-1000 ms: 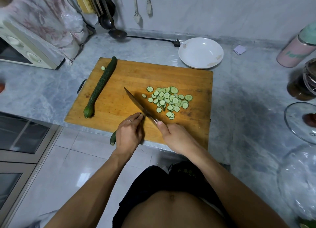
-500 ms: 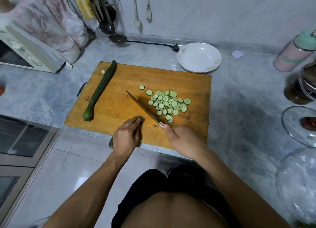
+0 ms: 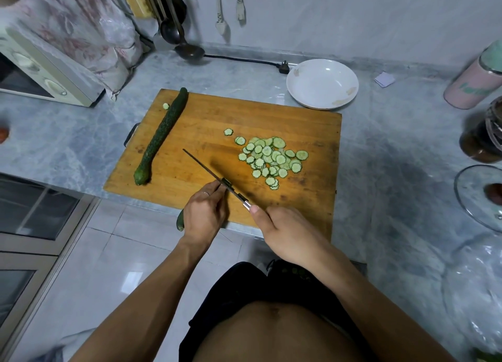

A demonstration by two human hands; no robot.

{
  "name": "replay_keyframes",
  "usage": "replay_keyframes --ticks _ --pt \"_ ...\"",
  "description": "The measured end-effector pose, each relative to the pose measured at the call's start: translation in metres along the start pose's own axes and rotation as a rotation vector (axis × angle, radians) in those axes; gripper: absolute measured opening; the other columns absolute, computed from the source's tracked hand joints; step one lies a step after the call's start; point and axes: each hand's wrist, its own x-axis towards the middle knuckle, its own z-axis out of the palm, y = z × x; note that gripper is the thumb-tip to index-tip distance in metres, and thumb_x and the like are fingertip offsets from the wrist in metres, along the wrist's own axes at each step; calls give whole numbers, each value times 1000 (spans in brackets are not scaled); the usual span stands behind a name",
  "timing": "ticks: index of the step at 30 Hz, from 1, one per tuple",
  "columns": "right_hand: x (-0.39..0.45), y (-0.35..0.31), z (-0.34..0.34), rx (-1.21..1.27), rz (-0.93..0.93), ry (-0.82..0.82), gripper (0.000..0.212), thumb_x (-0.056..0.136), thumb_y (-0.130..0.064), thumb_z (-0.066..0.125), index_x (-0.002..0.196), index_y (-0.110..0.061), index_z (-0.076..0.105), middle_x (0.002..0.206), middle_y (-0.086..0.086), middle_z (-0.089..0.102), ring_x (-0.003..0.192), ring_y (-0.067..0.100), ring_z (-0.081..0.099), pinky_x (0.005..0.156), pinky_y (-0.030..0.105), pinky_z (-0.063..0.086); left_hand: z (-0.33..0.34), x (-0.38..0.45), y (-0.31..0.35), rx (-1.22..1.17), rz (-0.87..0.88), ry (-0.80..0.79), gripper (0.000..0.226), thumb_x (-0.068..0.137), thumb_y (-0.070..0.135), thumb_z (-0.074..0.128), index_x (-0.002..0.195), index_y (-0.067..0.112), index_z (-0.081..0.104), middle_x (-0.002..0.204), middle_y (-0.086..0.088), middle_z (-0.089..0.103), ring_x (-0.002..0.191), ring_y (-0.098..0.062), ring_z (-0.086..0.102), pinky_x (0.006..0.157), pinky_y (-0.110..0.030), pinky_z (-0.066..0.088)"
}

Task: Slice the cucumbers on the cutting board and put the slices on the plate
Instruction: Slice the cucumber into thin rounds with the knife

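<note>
A whole cucumber (image 3: 160,136) waits at the cutting board's (image 3: 312,133) left edge. The left hand (image 3: 203,217) holds a cucumber stub (image 3: 180,221) at the near edge; the right hand (image 3: 288,234) holds the knife (image 3: 209,171). The slices (image 3: 271,157) lie mid-board. The plate (image 3: 322,84), at the far corner, has none.

A rectangular wooden cutting board (image 3: 271,122) lay on the grey marble counter (image 3: 394,157), with a round white plate (image 3: 322,83) just behind its far right corner and a cream-coloured oven (image 3: 40,76) well off to its left. On the board, a whole dark green cucumber (image 3: 160,137) lay along the left side, a pile of thin green cucumber slices (image 3: 271,157) sat right of centre, and a long thin-bladed knife (image 3: 209,171) stood between them. Right of the board stood a pink cylindrical canister (image 3: 472,87), with a dark glass jar (image 3: 483,133) in front of it.
</note>
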Motion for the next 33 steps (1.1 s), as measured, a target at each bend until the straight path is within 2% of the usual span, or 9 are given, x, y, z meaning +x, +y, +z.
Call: replay_keyframes --ticks 5,11,15,18,22,27,30,33 --pt "2 5 1 -10 14 -7 56 104 -53 23 68 -17 45 72 3 49 64 11 46 54 32 34 2 0 -2 -14 -27 -13 38 93 26 42 107 14 75 116 1 70 98 -23 66 66 -28 53" --pt "5 7 2 -11 16 -24 57 104 -53 23 66 -17 44 70 2 46 60 11 43 51 31 29 3 0 -3 -20 -27 -31 36 93 24 43 105 13 75 113 -1 71 96 -24 67 64 -30 54" --pt "9 5 3 7 32 -38 58 105 -52 21 67 -15 45 70 2 47 63 11 44 52 31 30 4 1 -4 -13 -28 -35 36 92 23 44 108 13 75 118 -1 70 101 -23 66 68 -29 54" --pt "17 4 9 31 46 -42 57 104 -53 22 66 -17 44 72 3 47 66 15 45 52 30 29 4 1 -2 -20 -27 -23 35 91 21 44 105 12 75 114 -1 71 97 -25 67 65 -29 52" --pt "34 2 21 46 42 9 61 104 -54 25 62 -14 47 66 5 52 57 20 48 51 32 36 5 1 1 -19 -20 5 28 87 13 52 102 11 75 112 -1 71 93 -25 66 60 -30 53" --pt "39 8 23 60 28 41 60 104 -53 25 62 -16 48 63 4 52 62 23 52 59 32 38 8 0 -3 -32 -54 5 29 87 12 59 111 10 75 120 -5 70 103 -25 68 74 -33 57" --pt "41 14 14 85 49 53 62 105 -51 25 66 -11 54 61 2 51 57 18 49 55 32 36 9 -1 -3 -29 -78 -23 29 86 10 63 113 9 74 121 -9 69 105 -27 68 80 -37 58" --pt "42 21 5 106 56 77 65 104 -52 25 65 -8 52 56 0 45 51 17 44 52 31 35 7 1 -5 -37 -106 -65 30 87 10 67 116 12 73 124 -8 67 106 -28 68 80 -36 57"
